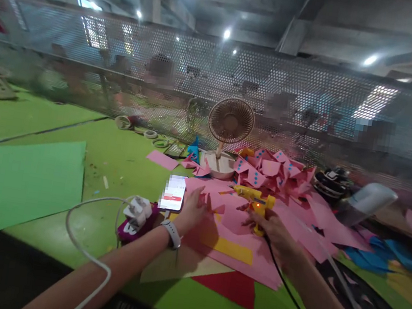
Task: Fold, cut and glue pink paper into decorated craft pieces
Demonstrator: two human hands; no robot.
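Note:
My right hand [270, 228] grips a yellow hot glue gun [255, 201] with a lit orange light, its nozzle pointing left over pink paper [237, 221]. A black cord [286, 290] runs from the gun back along my right arm. My left hand [192, 209], a white watch on its wrist, lies flat with fingers spread on the pink sheets. Just left of it a phone [173, 193] stands propped, screen lit. A yellow strip [229, 247] and a red triangle [230, 286] lie among the sheets near me.
A small desk fan [229, 127] stands behind a heap of folded pink pieces [273, 172]. A white charger and cable [138, 209] lie left of my arm. A large green sheet [12, 182] covers the left. A perforated metal screen [216, 84] backs the table; tape rolls [150, 134] sit near it.

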